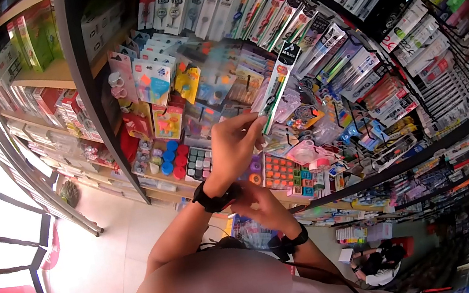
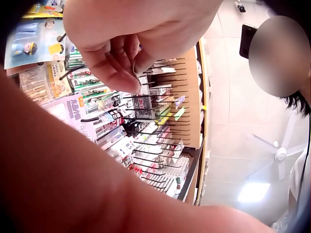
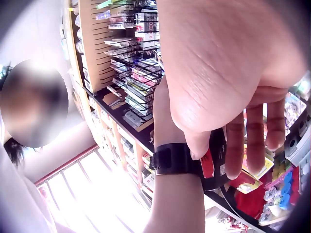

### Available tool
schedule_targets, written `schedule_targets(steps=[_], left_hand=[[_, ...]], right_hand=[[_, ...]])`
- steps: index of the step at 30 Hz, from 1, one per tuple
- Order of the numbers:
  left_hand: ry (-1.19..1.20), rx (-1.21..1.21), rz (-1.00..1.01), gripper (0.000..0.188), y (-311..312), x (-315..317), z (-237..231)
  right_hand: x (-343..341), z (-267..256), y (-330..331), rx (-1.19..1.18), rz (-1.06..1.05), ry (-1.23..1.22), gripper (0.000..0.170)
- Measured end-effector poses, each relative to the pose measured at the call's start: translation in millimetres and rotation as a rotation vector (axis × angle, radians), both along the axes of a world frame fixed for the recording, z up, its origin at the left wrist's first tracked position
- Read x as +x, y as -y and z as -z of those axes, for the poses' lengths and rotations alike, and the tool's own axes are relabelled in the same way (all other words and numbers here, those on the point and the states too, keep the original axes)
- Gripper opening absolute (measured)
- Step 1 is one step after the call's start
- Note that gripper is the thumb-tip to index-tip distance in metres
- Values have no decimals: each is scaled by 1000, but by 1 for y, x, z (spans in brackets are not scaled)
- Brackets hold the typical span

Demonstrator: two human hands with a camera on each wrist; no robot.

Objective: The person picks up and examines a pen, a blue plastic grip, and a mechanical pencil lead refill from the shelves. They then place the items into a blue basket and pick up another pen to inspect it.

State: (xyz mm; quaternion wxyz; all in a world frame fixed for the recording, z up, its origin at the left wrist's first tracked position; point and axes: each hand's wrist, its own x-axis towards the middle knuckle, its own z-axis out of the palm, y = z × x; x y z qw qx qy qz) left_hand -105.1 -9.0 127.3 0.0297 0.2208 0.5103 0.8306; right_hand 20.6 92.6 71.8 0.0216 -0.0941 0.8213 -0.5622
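Observation:
In the head view my left hand (image 1: 233, 148) pinches the lower end of a slim pen packet (image 1: 282, 81), held up before the display. The left wrist view shows this hand (image 2: 146, 29) with its fingertips together; most of the packet is hidden there. Below it, my right hand (image 1: 266, 208) is at the left wrist, beside the black band (image 1: 211, 199). In the right wrist view the right hand (image 3: 223, 73) has its thumb at the band's black device (image 3: 220, 170), with its other fingers extended. Whether those fingers touch the device cannot be told.
Hanging pen packets (image 1: 359, 73) fill the curved rack ahead and to the right. Blister cards (image 1: 154, 80) and small coloured pots (image 1: 170, 156) are at the left. Pale floor (image 1: 109, 229) shows lower left, and another person (image 1: 381, 261) is at lower right.

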Motion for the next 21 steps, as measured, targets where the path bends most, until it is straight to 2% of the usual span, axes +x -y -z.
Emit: schedule_targets(steps=[10,15,21], left_hand=[[10,41,60,20,-7,-2,1],[-64,70,9,20,-20,-5,-3],[-124,68,0,19,-26,-9,-36]], right_hand=[[8,1,4,13,47,-9,56],[13,12,-1,-29,87,-15,54],[17,16,-5,-32,42,2,51]])
